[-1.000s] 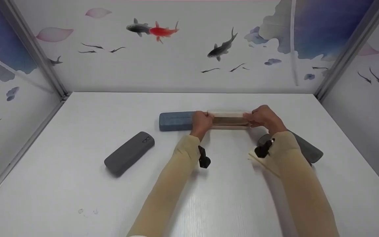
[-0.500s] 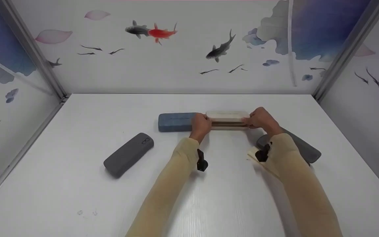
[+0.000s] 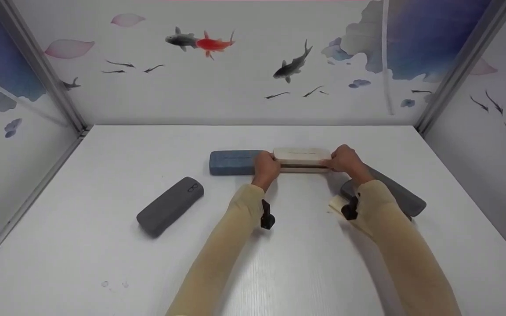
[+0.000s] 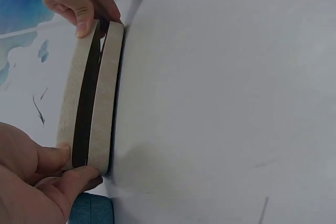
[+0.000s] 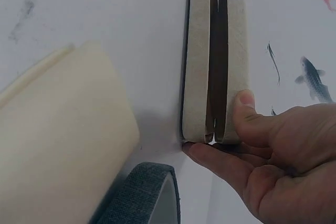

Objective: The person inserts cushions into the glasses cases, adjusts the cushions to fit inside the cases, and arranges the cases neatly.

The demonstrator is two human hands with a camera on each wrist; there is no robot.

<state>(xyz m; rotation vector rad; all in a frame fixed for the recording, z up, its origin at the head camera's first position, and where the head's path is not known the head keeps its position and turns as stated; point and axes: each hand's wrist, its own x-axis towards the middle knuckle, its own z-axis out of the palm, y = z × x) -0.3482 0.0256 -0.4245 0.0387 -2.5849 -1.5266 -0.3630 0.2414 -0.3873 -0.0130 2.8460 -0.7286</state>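
Observation:
A cream glasses case (image 3: 302, 156) lies lengthwise at the back of the white table, its lid raised a little over a narrow dark gap. My left hand (image 3: 266, 168) grips its left end; in the left wrist view, the thumb is at the lid and a finger at the base. At the other end, my right hand (image 5: 294, 156) holds the case, thumb on the lid and fingers by the base's corner. A blue glasses case (image 3: 232, 163) sits just left of my left hand, which hides part of it.
A grey glasses case (image 3: 170, 206) with a glasses mark lies at an angle on the left. Under my right forearm is a dark grey case (image 3: 400, 193), partly hidden, with a pale yellow cloth (image 3: 337, 204) beside it. Walls stand behind the table and at both sides.
The cream case's lid has come down, narrowing the gap and bringing more of its top into view. Both hands keep hold of the ends; the right hand has dropped slightly.

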